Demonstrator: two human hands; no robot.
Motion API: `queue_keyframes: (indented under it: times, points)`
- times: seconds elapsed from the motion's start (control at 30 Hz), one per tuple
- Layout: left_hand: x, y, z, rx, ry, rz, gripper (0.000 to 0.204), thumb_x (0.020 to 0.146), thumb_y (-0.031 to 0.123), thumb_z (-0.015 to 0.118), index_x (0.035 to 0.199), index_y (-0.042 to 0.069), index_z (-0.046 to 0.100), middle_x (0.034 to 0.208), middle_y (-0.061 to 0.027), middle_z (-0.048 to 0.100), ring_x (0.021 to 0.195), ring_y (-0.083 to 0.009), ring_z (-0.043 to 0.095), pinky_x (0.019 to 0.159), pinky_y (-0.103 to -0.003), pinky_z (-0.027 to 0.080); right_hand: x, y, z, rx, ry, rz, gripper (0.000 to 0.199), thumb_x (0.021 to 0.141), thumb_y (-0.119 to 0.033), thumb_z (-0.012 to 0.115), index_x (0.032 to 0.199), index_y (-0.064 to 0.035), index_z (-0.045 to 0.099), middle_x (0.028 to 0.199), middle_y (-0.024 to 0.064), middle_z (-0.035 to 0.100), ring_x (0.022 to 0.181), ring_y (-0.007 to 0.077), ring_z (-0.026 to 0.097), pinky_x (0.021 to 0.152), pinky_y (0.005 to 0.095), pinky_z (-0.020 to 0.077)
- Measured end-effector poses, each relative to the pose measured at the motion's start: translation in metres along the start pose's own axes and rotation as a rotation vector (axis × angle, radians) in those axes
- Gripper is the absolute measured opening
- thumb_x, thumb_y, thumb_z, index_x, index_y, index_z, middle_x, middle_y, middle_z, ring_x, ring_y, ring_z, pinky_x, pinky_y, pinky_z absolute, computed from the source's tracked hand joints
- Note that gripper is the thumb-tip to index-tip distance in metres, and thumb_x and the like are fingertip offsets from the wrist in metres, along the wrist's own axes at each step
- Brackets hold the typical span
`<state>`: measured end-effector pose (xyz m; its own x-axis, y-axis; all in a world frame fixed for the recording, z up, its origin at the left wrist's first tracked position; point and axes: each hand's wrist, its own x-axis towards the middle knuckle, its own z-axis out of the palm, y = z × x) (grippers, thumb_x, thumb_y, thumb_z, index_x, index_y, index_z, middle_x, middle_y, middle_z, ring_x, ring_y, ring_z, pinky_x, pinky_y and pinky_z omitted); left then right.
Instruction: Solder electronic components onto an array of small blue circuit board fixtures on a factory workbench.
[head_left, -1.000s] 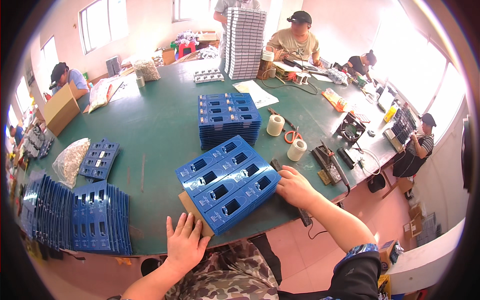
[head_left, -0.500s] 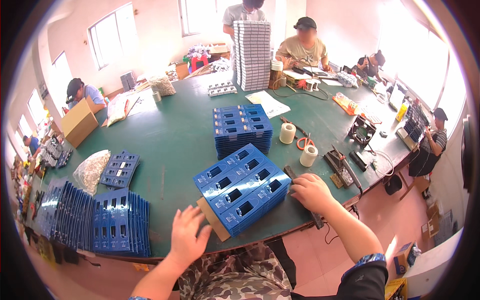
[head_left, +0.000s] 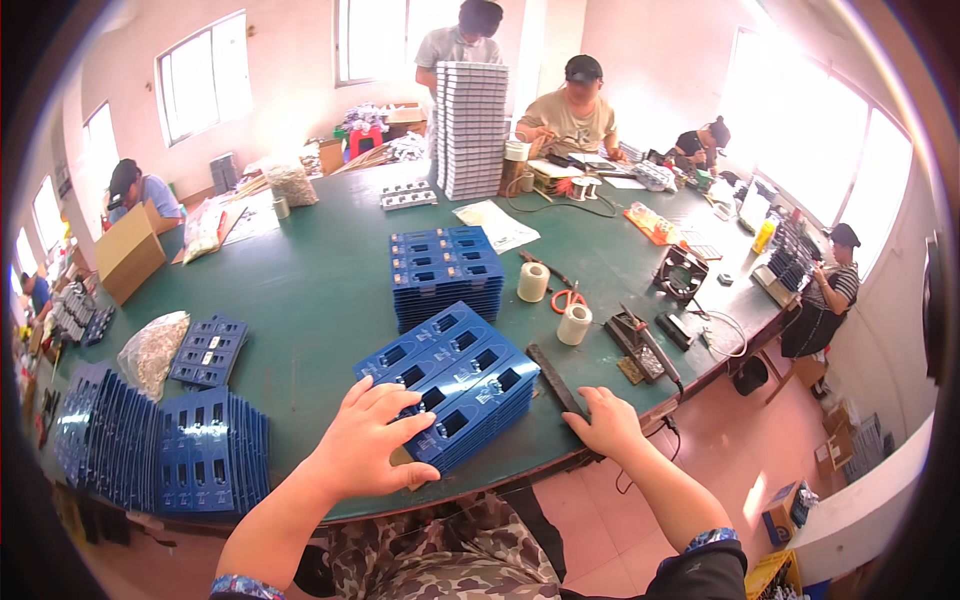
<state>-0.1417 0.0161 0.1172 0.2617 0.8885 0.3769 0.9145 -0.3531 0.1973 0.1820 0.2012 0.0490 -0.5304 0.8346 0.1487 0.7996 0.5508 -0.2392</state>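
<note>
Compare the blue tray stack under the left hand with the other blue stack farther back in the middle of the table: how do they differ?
The near stack lies turned at an angle to the table edge; the far stack sits squarer. The left hand rests on the near stack; nothing touches the far stack. The near stack looks lower than the far one. Both are blue trays with rows of pockets.

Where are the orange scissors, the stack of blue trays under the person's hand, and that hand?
Orange scissors (head_left: 569,299), head view, on the handles.
Stack of blue trays (head_left: 463,375), head view, on the top tray's middle.
Left hand (head_left: 368,445), head view, on the back of the hand.
</note>
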Motion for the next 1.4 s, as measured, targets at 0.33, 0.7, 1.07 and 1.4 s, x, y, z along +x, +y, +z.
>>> queue_keyframes:
  times: [0.33,0.7,1.07,1.4]
  points:
    - [-0.005,0.001,0.003,-0.028,0.02,-0.019,0.067,0.078,0.066,0.063,0.115,0.01,0.067,0.127,-0.0133,0.055,0.125,-0.0335,0.048,0.106,-0.064,0.026,0.01,0.011,0.021,0.044,0.012,-0.064,0.046,0.083,-0.034,0.065,0.114,0.0007,0.062,0.099,0.017,0.065,0.093,0.0335,0.064,0.081,0.0421,0.0515]
    - [-0.016,-0.001,0.011,-0.021,0.075,-0.027,0.068,0.08,0.066,0.061,0.12,0.01,0.064,0.132,-0.014,0.053,0.129,-0.031,0.045,0.107,-0.068,0.021,-0.002,-0.094,-0.082,0.379,0.306,-0.2,0.034,0.078,-0.021,0.07,0.106,-0.002,0.065,0.077,0.0087,0.059,0.065,0.024,0.059,0.063,0.0351,0.0483]
    - [-0.02,-0.002,0.014,-0.088,0.088,-0.059,0.068,0.078,0.06,0.067,0.125,0.012,0.062,0.128,-0.0143,0.05,0.127,-0.0321,0.042,0.11,-0.061,0.018,0.04,-0.19,-0.042,0.17,0.153,-0.537,0.023,0.083,-0.022,0.065,0.097,-0.0046,0.061,0.084,0.0116,0.062,0.078,0.0317,0.064,0.066,0.043,0.0518]
    - [-0.02,-0.006,0.01,-0.087,0.07,-0.035,0.069,0.077,0.06,0.067,0.126,0.011,0.061,0.123,-0.015,0.049,0.124,-0.0324,0.043,0.109,-0.06,0.02,0.041,-0.198,-0.036,0.126,0.111,-0.478,0.022,0.085,-0.024,0.063,0.094,-0.0042,0.061,0.085,0.0132,0.063,0.079,0.0326,0.065,0.067,0.044,0.0523]
